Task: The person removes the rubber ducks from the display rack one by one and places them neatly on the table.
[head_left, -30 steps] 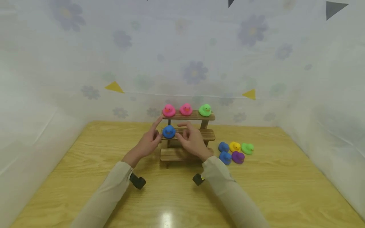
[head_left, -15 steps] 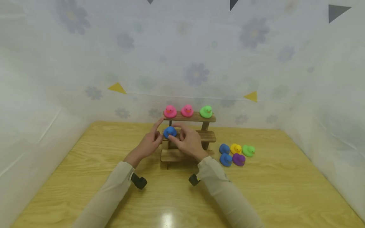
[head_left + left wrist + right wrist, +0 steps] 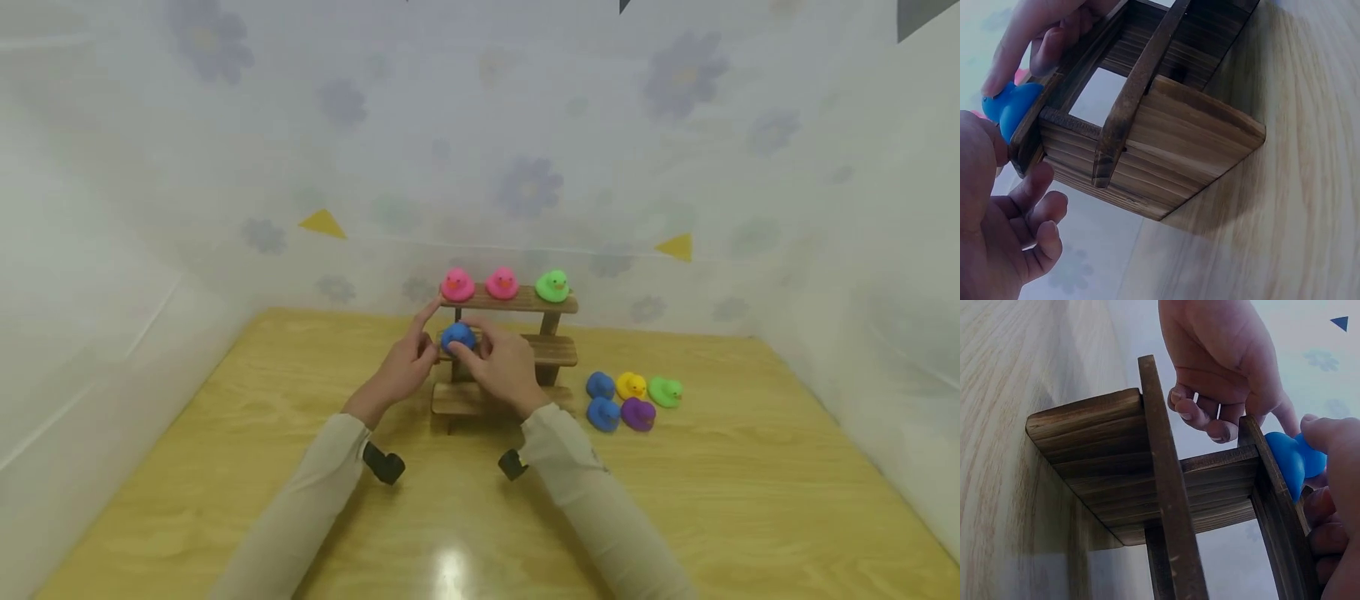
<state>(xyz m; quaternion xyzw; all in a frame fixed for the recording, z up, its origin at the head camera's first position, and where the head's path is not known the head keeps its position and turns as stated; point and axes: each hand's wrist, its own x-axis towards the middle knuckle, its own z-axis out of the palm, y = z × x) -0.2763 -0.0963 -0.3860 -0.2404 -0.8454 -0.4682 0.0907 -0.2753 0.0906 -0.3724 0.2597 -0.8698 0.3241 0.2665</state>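
Observation:
A blue rubber duck (image 3: 457, 334) sits at the left end of the middle shelf of a brown wooden three-tier stand (image 3: 556, 350). My right hand (image 3: 507, 367) pinches this duck, thumb in front and index finger behind. At the stand's left side is my left hand (image 3: 405, 367), its index finger stretched up to the top shelf's end. Its thumb is right at the middle shelf's end, beside the duck, and the other fingers are loosely bent. In the right wrist view the blue duck (image 3: 1292, 460) rests against the shelf board under my right fingers.
Along the top shelf stand two pink ducks (image 3: 502, 284) and a green duck (image 3: 552, 286). On the table right of the stand lie two blue ducks (image 3: 603, 413), a yellow duck (image 3: 631, 386), a purple duck (image 3: 638, 414) and another green duck (image 3: 665, 392). A flowered sheet hangs behind.
My right hand has moved left onto the blue duck, its thumb and index finger closing around it. My left hand stays at the stand's left end. The head view has shifted slightly.

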